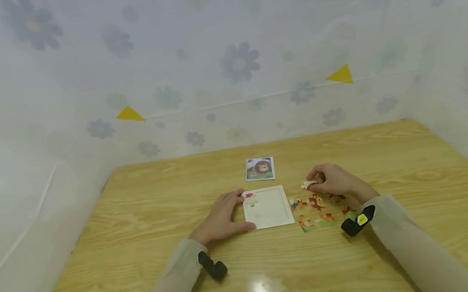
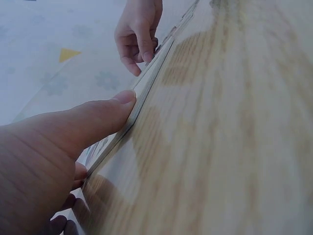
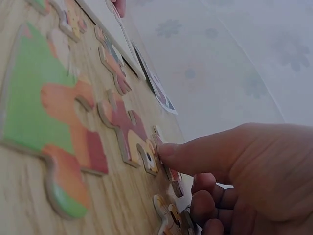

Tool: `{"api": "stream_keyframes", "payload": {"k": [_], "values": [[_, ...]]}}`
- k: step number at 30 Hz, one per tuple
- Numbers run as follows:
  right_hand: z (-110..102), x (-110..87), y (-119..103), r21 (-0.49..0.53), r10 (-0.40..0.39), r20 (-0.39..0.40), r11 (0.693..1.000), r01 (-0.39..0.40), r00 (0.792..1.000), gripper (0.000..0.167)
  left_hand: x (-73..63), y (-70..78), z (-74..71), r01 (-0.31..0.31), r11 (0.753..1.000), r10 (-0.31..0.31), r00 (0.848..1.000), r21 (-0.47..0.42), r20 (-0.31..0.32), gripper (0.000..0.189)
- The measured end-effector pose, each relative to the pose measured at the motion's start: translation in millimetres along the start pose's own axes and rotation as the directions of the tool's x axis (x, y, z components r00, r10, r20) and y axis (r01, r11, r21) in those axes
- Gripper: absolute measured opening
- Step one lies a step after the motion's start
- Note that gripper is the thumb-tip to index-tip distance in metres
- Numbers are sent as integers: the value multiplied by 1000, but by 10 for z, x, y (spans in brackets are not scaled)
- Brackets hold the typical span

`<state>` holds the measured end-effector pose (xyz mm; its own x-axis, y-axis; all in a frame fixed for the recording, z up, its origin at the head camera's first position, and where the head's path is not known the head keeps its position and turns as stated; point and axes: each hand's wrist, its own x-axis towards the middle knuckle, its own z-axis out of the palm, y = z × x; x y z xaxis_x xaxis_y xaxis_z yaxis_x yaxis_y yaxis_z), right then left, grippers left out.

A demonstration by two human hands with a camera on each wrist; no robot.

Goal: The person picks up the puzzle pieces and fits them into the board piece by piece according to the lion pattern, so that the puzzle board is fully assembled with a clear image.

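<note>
A square wooden puzzle tray (image 1: pixel 272 210) lies on the table with one puzzle piece (image 1: pixel 251 201), marked in red, in its upper left corner. My left hand (image 1: pixel 221 218) grips the tray's left side, thumb at the near corner and fingers at the far one. In the left wrist view the thumb (image 2: pixel 110 112) presses on the tray's edge. To the right of the tray, my right hand (image 1: pixel 333 182) pinches a pale and dark red puzzle piece (image 1: pixel 307 184) between thumb and fingers. Several loose puzzle pieces (image 1: pixel 316 202) lie picture side up below this hand.
Behind the tray lies a picture card (image 1: pixel 259 169) showing a lion. The wooden table (image 1: pixel 169 195) meets a flowered white curtain (image 1: pixel 207 80) at its far edge, with white sheeting at both sides. Two yellow triangles (image 1: pixel 130 114) mark the curtain.
</note>
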<state>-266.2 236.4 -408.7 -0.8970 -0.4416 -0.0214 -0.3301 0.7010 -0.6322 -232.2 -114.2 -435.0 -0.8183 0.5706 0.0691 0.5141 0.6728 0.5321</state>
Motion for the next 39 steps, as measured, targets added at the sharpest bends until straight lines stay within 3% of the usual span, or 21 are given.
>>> {"api": "stream_keyframes", "payload": {"k": [6,15,27,39], "values": [[0,-24,8,3,24,-40,1000,-24,999,24,24,21,17,-8,1000,8,1000,-5,5,77],[79,-18,4,47,-69,-76,996,73,995,18,-8,1,25,-26,1000,26,1000,-11,-10,77],[271,216,-303,34,-143,-126,988,148,982,5,-76,10,10,-22,998,21,999,-52,-27,73],[409,330,-482,37,-172,-113,983,178,978,6,1,-5,28,-13,999,13,1000,-33,-1,77]]}}
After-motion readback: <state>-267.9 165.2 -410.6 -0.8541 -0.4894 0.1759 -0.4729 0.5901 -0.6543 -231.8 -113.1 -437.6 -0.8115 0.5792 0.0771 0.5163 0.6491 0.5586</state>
